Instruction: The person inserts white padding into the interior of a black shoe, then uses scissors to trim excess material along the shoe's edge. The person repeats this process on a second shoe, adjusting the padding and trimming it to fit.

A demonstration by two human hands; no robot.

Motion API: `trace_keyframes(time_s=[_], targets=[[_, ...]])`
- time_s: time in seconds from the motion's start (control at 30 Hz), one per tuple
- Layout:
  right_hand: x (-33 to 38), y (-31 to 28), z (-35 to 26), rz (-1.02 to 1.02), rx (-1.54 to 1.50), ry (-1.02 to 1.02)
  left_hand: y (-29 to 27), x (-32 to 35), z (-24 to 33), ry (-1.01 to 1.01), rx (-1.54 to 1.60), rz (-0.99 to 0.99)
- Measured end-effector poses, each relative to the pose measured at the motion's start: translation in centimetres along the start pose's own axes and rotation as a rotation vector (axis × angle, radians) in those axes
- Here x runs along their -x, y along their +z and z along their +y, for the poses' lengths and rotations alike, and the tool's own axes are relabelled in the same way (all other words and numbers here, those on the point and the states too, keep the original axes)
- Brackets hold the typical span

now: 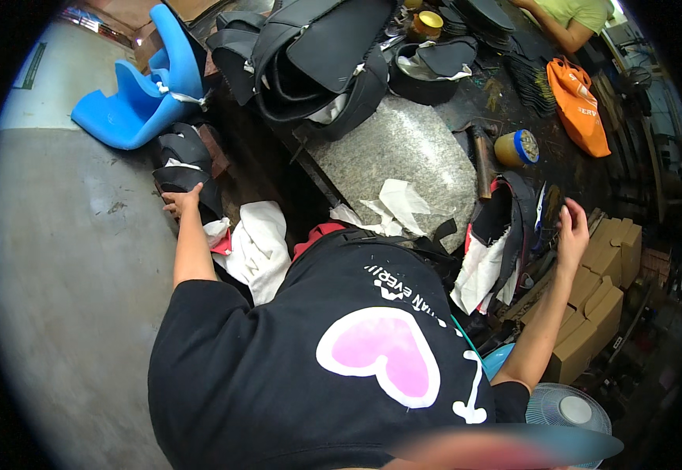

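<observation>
At the left, my left hand [183,202] rests against the lower edge of a black curved padded piece [184,149] with white cloth in it. Its fingers are apart. Out to the right is my right hand [573,229], raised, with its fingers bent together; whatever is between them is too small to make out. Beside it stands a black padded shell [519,219] with red edging and a white cloth lining hanging out. A thin blue-and-white item [541,205] lies between that shell and my right hand.
A grey stone slab [392,149] lies ahead, with white cloth scraps [400,202] on it. Beyond are black padded shells [325,63], a hammer [481,160], a blue-lidded jar [516,148] and an orange bag [577,106]. Blue foam [141,98], cardboard boxes [588,321] and a fan [568,411] flank me. Another person's arm [560,30] shows.
</observation>
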State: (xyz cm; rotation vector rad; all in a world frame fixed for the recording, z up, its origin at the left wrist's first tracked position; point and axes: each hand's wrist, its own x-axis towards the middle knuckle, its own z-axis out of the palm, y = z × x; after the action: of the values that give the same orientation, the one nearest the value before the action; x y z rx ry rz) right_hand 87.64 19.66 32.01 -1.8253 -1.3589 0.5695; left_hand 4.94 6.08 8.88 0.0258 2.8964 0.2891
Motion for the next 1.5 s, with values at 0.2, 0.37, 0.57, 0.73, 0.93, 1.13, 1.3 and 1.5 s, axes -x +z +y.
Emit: trace_keyframes(time_s=[0.2,0.37,0.57,0.73,0.93,1.13,1.3,1.5], targets=[[-0.2,14.5,-12.2,-0.436,0.290,-0.577,-5.0,10.4,7.2,0.654,0.332,0.510],[-1.7,27.2,-14.8,-0.417,0.374,-0.661,-10.0,27.9,13.7,1.587,0.772,0.538],[0.7,22.7,-15.4,-0.481,0.329,-0.594,-11.0,38.7,15.4,2.290,0.676,0.091],[4.8,12.1,-17.2,-0.786,-0.093,-0.622,-10.8,41.9,18.1,2.185,0.764,-0.720],[3.9,9.1,-16.8,-0.575,-0.821,-0.279,-13.3,46.0,20.2,1.880,0.914,-0.798],[4.5,13.0,-12.0,-0.530,-0.402,-0.307,-12.8,44.5,24.4,1.143,0.847,-1.588],[5.4,16.0,-7.9,-0.418,0.031,-0.175,-8.8,43.5,23.8,1.530,0.430,-0.797],[4.0,18.3,-4.3,-0.506,0.286,-0.077,-3.0,45.3,20.9,1.975,0.464,-0.597]])
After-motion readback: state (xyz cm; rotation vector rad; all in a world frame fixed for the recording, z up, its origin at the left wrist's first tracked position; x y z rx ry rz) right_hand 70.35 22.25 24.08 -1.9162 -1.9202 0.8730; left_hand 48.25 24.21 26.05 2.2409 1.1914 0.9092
